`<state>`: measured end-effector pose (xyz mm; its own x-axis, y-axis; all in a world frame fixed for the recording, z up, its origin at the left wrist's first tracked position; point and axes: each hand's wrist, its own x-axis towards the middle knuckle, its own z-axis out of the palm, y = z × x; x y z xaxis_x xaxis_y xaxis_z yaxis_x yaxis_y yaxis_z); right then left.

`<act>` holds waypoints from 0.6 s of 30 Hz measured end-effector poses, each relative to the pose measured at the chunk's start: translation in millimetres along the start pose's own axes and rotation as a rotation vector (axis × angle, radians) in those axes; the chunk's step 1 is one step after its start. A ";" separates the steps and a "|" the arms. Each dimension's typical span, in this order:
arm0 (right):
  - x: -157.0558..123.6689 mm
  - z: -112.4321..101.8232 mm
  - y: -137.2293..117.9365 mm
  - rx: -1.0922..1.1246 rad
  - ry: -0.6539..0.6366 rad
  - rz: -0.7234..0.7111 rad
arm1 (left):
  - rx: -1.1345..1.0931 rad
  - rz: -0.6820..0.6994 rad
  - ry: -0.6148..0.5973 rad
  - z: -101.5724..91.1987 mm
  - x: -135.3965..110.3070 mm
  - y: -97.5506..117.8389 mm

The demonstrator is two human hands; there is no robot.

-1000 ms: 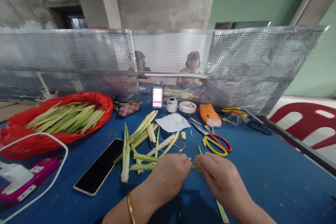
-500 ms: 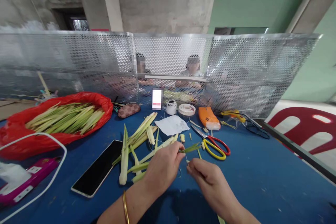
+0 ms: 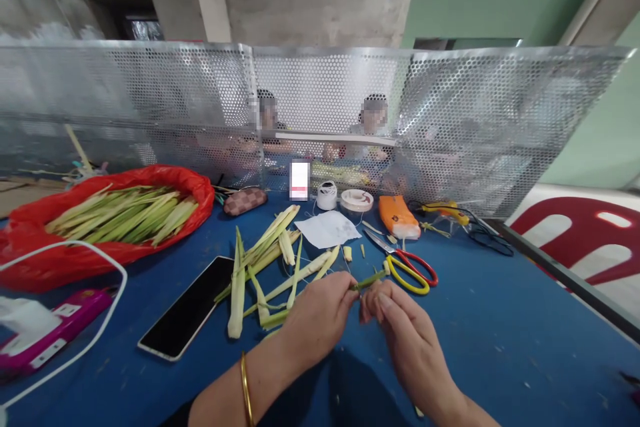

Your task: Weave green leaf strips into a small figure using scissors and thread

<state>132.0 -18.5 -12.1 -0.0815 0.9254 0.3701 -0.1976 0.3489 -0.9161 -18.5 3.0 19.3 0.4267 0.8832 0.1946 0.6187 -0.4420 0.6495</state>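
Note:
My left hand (image 3: 323, 310) is closed in a pinch on a narrow green corn husk strip (image 3: 371, 279), whose free end points right towards the scissors. Close beside it, my right hand (image 3: 403, 330) has its fingers curled together near the strip; what they hold is hidden. Loose pale-green corn husks (image 3: 236, 300) lie in a pile left of my hands. Scissors (image 3: 407, 271) with one red and one yellow handle rest just beyond my right hand, blades slightly apart. A white sheet of paper (image 3: 327, 229) and a spool of white thread (image 3: 327, 195) are farther back.
A red plastic bag (image 3: 197, 203) full of husks stands at left, by a purple power strip (image 3: 65, 323) with a white cable. A black-screened phone (image 3: 187, 310), roll of tape (image 3: 357, 199) and orange packet (image 3: 399, 215) lie around. A perforated metal screen (image 3: 325, 93) separates two people opposite.
My right hand has moved up beside the left, its fingers turned inward near the strip. A thin thread that showed between the hands is no longer clearly visible. The camera view tilted slightly down.

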 end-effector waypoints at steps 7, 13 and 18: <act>-10.4 4.6 -4.3 -0.217 0.008 -0.005 | 0.025 -0.087 0.090 7.9 2.9 1.1; -19.0 5.5 -4.4 -0.369 -0.064 -0.113 | 0.032 -0.106 0.123 6.4 2.8 3.8; -22.4 8.3 0.4 -0.463 -0.070 -0.202 | 0.042 -0.138 0.126 5.9 2.3 3.6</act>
<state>125.7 -40.3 -19.5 -0.1544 0.8264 0.5415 0.2364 0.5630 -0.7919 -11.4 2.5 17.7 0.2514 0.9473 0.1985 0.6937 -0.3193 0.6456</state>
